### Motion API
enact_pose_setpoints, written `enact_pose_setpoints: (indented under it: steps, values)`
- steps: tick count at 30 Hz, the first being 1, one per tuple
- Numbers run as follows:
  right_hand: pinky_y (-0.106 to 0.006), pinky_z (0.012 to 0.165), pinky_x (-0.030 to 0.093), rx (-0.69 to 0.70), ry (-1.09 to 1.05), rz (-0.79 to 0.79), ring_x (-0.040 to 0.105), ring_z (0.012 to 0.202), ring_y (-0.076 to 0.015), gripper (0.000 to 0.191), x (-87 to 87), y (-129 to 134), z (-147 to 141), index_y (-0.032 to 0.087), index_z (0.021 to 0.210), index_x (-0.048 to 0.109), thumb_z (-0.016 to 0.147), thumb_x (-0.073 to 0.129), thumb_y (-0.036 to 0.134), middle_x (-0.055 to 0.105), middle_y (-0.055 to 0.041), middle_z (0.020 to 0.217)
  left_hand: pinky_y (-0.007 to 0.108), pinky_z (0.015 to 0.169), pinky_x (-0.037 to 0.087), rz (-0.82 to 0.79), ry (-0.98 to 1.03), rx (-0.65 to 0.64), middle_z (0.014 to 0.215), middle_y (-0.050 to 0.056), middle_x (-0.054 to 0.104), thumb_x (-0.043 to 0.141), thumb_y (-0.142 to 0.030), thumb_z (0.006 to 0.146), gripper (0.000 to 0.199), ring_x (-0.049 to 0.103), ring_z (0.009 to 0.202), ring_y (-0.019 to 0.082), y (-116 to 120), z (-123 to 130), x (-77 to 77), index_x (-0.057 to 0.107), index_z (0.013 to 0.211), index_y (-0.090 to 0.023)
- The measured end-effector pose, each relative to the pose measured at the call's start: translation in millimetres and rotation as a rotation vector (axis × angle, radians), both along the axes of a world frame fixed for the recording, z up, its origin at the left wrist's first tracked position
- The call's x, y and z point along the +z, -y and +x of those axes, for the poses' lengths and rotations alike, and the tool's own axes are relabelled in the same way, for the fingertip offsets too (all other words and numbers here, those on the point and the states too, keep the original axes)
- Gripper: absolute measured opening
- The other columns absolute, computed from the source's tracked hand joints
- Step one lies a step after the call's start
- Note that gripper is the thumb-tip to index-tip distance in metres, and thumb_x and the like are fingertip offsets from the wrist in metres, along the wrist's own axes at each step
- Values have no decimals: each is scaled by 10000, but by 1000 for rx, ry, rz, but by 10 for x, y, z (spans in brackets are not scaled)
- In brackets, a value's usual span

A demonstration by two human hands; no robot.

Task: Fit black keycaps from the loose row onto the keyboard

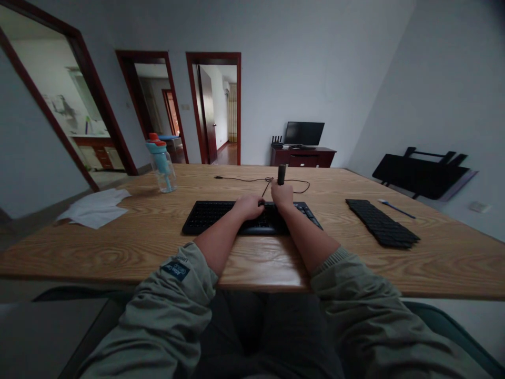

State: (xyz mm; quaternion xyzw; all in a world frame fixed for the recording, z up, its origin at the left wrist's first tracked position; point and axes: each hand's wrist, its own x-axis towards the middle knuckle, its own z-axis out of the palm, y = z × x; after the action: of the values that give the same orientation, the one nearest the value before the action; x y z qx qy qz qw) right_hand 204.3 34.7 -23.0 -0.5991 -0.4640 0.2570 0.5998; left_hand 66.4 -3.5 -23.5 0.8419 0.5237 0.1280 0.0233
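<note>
A black keyboard (209,216) lies on the wooden table in front of me. My right hand (283,196) is closed in a fist around an upright black handle (281,173), over the right part of the keyboard. The working end of this tool is hidden below the fist. Close beside it, my left hand (250,206) rests on the middle of the keyboard with its fingers curled in. What lies between those fingertips is too small to make out. A thin black cable (244,180) runs behind the keyboard and loops near the right fist.
Black keycaps (382,223) lie in rows on the right of the table (268,263), with a blue-handled brush (398,209) beyond them. On the left are white paper sheets (97,208) and a clear bottle (162,166). A monitor (304,133) stands on a far cabinet.
</note>
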Motion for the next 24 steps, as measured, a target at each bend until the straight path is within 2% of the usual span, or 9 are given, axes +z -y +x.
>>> enact_pose_setpoints:
  steps: [2,5,8,10,16,20,24]
  values:
    - [-244,441,395,-12,-242,-14,450,469,-132,208,56,4,101,226,651,501,839,561,292,442,30,500,347,958,512,-12,1,-5,1234,35,724,511,-357,904,382,649,1134,248,4,-7,14,716,1221,-300]
    - [-206,355,316,26,-412,-31,296,380,-88,243,174,73,221,240,646,412,872,495,274,319,81,453,326,964,504,-9,10,-22,1243,32,723,520,-355,901,390,649,1141,238,-7,-18,10,715,1230,-280]
    - [-173,326,253,110,-649,-18,212,359,-63,264,290,170,288,233,639,371,878,485,235,258,101,439,321,965,504,4,17,-40,1252,32,720,524,-344,900,390,652,1142,238,-30,-32,-10,715,1231,-269]
    - [-164,322,239,135,-729,1,197,355,-57,261,345,223,315,230,644,372,880,483,216,250,106,434,323,957,509,7,16,-49,1257,38,718,519,-338,903,393,654,1140,241,-42,-41,-17,712,1237,-260]
    - [-173,321,276,96,-630,34,246,348,-63,256,384,353,531,237,665,385,880,525,242,299,99,431,298,991,491,-13,5,-66,1253,42,719,550,-340,902,364,655,1141,236,-49,-56,-1,721,1213,-256]
    - [-183,319,305,71,-515,76,270,345,-67,258,305,492,921,234,655,417,871,551,273,317,93,425,295,991,494,-14,11,-57,1256,43,717,566,-349,897,369,654,1143,238,-39,-57,11,717,1221,-256]
    - [-195,321,351,37,-445,51,293,332,-75,281,136,626,1371,240,650,421,855,597,318,329,94,419,295,1000,488,-19,14,-64,1252,42,720,564,-335,895,362,654,1144,233,-39,-59,14,724,1209,-252]
